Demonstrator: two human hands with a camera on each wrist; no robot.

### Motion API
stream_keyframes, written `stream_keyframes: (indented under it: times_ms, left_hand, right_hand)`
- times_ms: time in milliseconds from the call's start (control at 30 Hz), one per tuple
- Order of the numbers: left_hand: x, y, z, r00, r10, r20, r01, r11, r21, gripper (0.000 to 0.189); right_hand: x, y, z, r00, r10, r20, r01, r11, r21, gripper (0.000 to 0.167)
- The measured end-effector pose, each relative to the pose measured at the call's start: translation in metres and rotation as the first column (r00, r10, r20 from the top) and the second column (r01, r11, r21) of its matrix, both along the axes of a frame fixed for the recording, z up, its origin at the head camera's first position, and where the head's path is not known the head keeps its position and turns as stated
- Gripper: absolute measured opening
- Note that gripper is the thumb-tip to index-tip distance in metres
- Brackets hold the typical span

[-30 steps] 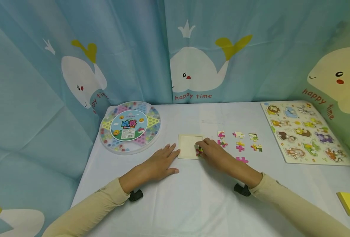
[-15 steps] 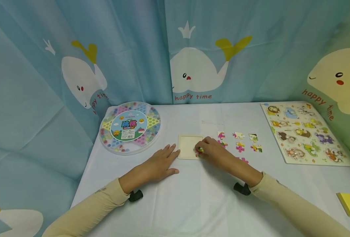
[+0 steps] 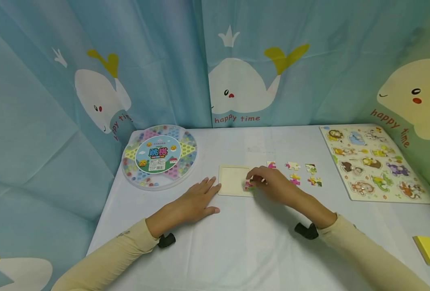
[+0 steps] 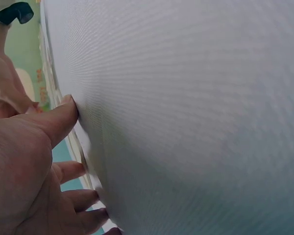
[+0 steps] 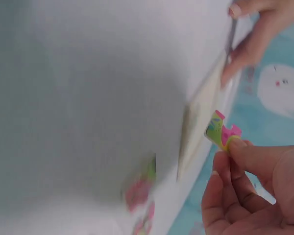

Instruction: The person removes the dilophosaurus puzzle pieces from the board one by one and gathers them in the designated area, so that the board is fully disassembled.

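Observation:
My right hand [image 3: 271, 182] pinches a small jigsaw puzzle piece [image 5: 223, 131], green and pink with some yellow, between thumb and fingertips. In the head view this piece overlaps the right side of a square, cream puzzle tray [image 3: 233, 182]; the right wrist view shows it held up near the tray's edge. My left hand [image 3: 200, 200] lies on the white table with fingers spread, its fingertips right at the tray's left edge. The left wrist view shows those fingers [image 4: 81, 199] extended along the cloth. No pieces show in the visible part of the tray.
Several loose puzzle pieces [image 3: 293, 165] lie right of the tray, partly hidden by my right hand. A round Chinese checkers box [image 3: 160, 157] stands left. An animal puzzle board [image 3: 376, 163] lies right, and a yellow block [image 3: 429, 250] sits near the right edge.
My right hand has moved slightly right, lifting and tilting the puzzle piece over the tray's right side. My left hand has stayed in place.

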State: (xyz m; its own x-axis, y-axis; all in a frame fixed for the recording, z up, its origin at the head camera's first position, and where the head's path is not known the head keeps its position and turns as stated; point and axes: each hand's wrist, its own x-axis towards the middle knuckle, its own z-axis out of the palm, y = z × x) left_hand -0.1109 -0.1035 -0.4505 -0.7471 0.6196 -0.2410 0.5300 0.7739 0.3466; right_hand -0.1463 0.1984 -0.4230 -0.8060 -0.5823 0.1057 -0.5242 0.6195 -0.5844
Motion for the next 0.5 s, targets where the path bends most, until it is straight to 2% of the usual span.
stream_keyframes:
  times_ms: [100,233,400,500]
  left_hand:
    - [0.001,0.000,0.001,1.000,-0.004,0.003,0.004,1.000,0.005,0.079]
    - [0.001,0.001,0.003,1.000,-0.003,0.005,0.003,1.000,0.006,0.079]
    - [0.001,0.000,0.002,1.000,-0.003,0.005,0.003,1.000,0.003,0.079]
    - [0.000,0.000,0.002,1.000,-0.006,0.003,0.006,1.000,0.004,0.079]
  right_hand:
    - [0.000,0.017,0.009,0.997,-0.066,0.041,0.066,0.998,0.004,0.015]
    - [0.003,0.047,0.019,0.991,-0.130,0.045,0.128,0.991,0.038,0.012]
    - [0.007,0.093,0.025,0.984,-0.165,0.071,0.159,0.983,0.091,0.008]
    - [0.009,0.123,0.023,0.982,-0.163,0.101,0.155,0.985,0.081,0.003]
